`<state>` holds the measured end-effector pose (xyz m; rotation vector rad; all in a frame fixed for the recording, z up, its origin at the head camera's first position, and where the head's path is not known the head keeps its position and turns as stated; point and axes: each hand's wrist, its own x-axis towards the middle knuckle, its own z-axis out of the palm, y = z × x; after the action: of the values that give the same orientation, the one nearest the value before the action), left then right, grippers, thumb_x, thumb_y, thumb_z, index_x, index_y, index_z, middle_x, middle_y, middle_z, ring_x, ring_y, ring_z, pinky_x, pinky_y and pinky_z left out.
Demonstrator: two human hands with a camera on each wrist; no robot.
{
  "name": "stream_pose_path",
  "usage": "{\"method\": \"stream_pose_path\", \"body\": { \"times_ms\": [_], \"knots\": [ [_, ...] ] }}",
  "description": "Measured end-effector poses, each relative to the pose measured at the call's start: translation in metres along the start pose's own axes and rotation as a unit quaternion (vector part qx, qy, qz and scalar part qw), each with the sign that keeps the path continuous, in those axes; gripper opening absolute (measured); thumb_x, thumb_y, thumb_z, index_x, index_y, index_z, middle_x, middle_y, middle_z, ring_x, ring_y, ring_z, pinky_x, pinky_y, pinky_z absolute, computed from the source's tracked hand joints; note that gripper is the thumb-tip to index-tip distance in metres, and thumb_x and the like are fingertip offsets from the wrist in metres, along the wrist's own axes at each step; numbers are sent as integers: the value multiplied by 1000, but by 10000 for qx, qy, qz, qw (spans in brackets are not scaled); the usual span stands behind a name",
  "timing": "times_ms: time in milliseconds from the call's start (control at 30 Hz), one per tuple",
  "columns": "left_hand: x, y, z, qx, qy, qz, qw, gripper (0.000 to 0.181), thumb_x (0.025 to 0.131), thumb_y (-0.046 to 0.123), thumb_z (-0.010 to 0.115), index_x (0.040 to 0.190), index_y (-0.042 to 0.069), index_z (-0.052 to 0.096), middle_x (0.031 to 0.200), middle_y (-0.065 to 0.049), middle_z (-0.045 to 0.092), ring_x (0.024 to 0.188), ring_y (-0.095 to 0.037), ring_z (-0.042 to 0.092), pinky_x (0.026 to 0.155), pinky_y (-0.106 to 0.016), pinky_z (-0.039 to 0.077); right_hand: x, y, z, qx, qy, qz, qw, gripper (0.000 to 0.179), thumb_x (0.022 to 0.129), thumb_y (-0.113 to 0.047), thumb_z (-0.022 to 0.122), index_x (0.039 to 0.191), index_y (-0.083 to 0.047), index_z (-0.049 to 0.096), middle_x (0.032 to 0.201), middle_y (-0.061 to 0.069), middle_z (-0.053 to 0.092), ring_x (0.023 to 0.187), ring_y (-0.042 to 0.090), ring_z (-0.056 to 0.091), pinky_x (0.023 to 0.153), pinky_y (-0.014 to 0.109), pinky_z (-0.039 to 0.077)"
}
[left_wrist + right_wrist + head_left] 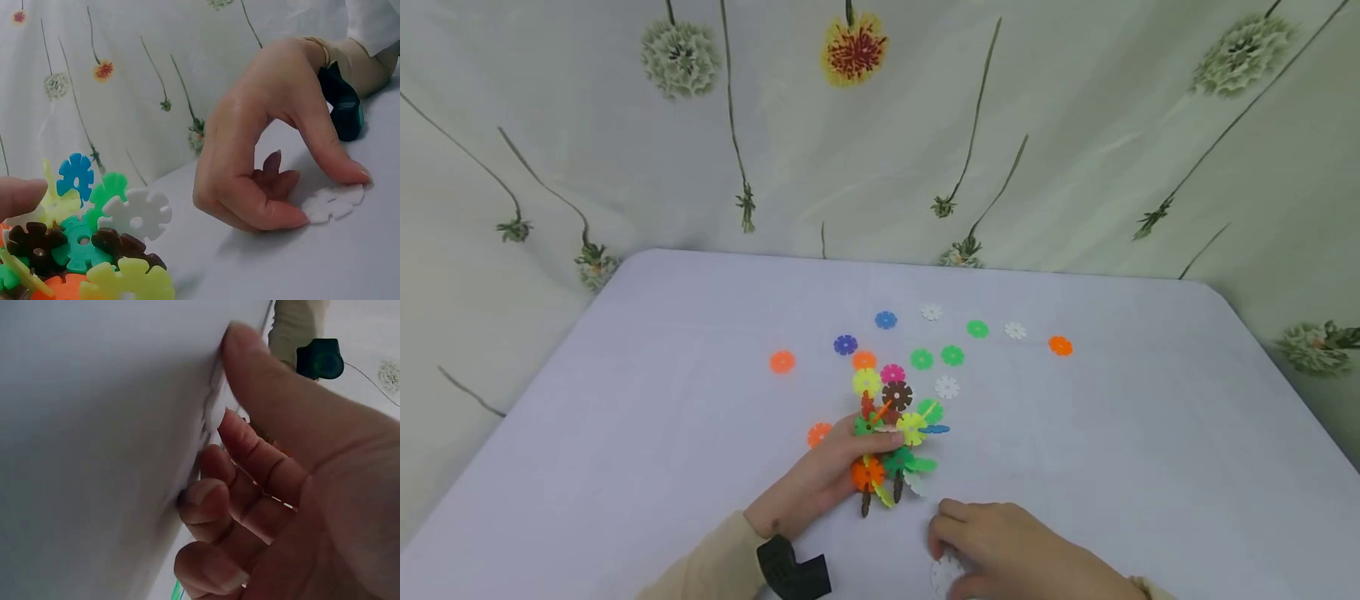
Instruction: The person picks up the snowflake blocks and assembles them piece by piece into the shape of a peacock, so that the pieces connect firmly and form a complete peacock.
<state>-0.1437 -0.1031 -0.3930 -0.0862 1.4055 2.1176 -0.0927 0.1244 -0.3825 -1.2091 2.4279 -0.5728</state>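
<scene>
My left hand [829,468] grips a cluster of interlocking snowflake discs [912,428], slotted together in orange, yellow, green, brown, blue and white. Its thumb lies across the front of the cluster; part of the palm side is hidden. To the right and nearer the table's front, my right hand [1011,540] pinches a white snowflake disc [331,203] by its edges, between thumb and index finger. That disc is at the tabletop, and in the right wrist view only a sliver of the white disc [215,415] shows. The other right fingers are curled beneath the palm.
Several loose discs lie scattered beyond the cluster, among them a blue disc [886,320], a purple disc [846,345], a white disc [947,387] and, farther right, an orange disc [1061,346]. The white-covered table [1150,433] ends at a flower-patterned curtain [1075,125].
</scene>
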Motion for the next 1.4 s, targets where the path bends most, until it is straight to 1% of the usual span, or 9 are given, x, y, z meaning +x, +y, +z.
{"method": "stream_pose_path", "body": {
  "times_ms": [167, 233, 300, 400, 600, 700, 900, 1067, 1400],
  "knots": [
    [0, 0, 0, 76, 96, -29, 9999, 58, 85, 4, 63, 134, -6, 34, 119, -11, 54, 98, -18, 55, 94, -34, 41, 1, 11, -8, 1124, 159, -30, 9935, 22, 80, -13, 75, 86, -22, 56, 74, -19, 47, 62, -2, 45, 55, 16, 43],
    [1, -1, -1, 121, 30, -40, 9999, 58, 85, 3, 63, 134, -7, 33, 120, -11, 54, 97, -17, 56, 94, -34, 42, 1, 21, -14, 1777, 680, 91, 9817, 17, 83, -6, 70, 86, -19, 59, 72, -15, 52, 63, 0, 50, 56, 19, 47],
    [3, -2, -3, 158, -110, -48, 9998, 60, 85, 2, 63, 135, -6, 32, 124, -13, 52, 100, -18, 55, 95, -33, 41, 2, 30, -19, 2187, 1539, 107, 9635, 15, 84, 0, 67, 89, -14, 64, 74, -11, 59, 64, 3, 56, 57, 22, 50],
    [4, -5, -6, 229, -448, -5, 9987, 61, 85, -1, 62, 137, -5, 32, 130, -13, 50, 107, -20, 52, 97, -33, 39, 9, 36, -21, 2415, 2572, 320, 9351, 13, 83, 2, 67, 92, -8, 68, 81, -2, 66, 67, 11, 64, 60, 27, 54],
    [6, -8, -7, 330, -588, 127, 9976, 59, 85, 0, 63, 135, -7, 33, 127, -14, 52, 106, -21, 52, 96, -33, 40, 20, 35, -13, 2687, 3086, 440, 9114, 9, 81, 2, 69, 89, -2, 67, 79, 3, 67, 67, 15, 67, 62, 27, 54],
    [6, -8, -4, 302, -272, 9, 9992, 61, 87, 10, 65, 135, -8, 31, 124, -15, 52, 102, -20, 54, 94, -33, 42, 21, 33, -6, 2369, 3439, 462, 9074, 12, 80, 5, 70, 86, -4, 65, 77, 1, 67, 67, 12, 66, 62, 26, 54],
    [5, -8, 7, 415, 565, -166, 9974, 63, 82, 27, 73, 127, -4, 41, 107, -10, 58, 89, -18, 58, 84, -31, 47, 24, 26, 0, 851, 4109, -13, 9077, 25, 73, 11, 73, 82, -9, 62, 75, -2, 68, 68, 5, 64, 62, 17, 51],
    [5, -10, 14, 404, 494, 66, 9979, 40, 83, 20, 72, 112, -2, 55, 88, -8, 67, 79, -18, 62, 79, -30, 49, 26, 23, 1, 365, 4154, -102, 9088, 24, 72, 10, 74, 80, -9, 62, 74, -2, 68, 67, 4, 63, 61, 15, 50],
    [3, -11, 22, 796, 780, 462, 9927, 38, 82, 16, 72, 111, -4, 57, 84, -6, 67, 79, -17, 61, 82, -30, 47, 28, 15, 1, -326, 4348, -432, 8989, 24, 68, 12, 72, 77, -7, 61, 73, -1, 66, 61, 4, 61, 57, 11, 47]
  ]
}}
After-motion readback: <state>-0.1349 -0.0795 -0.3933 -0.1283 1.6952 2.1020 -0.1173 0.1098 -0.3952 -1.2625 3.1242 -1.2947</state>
